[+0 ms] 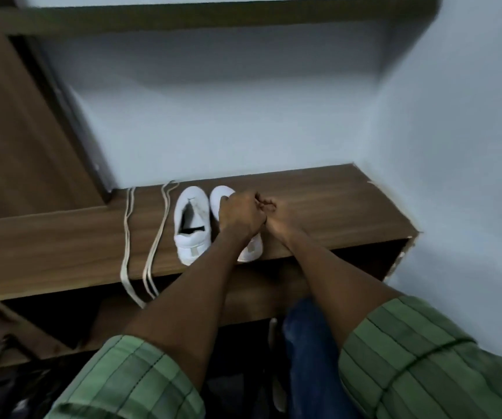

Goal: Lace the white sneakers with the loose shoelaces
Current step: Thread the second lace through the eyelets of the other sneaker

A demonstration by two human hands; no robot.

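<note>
A wooden shelf (319, 189) meets a pale wall (243, 116), with a wooden door (10, 140) at left.

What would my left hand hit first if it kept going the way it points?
Likely the toe of the right-hand sneaker, which the left hand already covers; beyond that, the wall. Depth is hard to judge here.

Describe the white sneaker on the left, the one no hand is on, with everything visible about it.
The left sneaker is plain white, looks like smooth leather or synthetic, and has no lace in it. Its dark opening faces up, tongue visible, with a small tan tab at the heel. It stands upright on the wooden shelf, toe toward the wall, heel near the front edge. It sits close beside the other sneaker; whether they touch is unclear.
</note>
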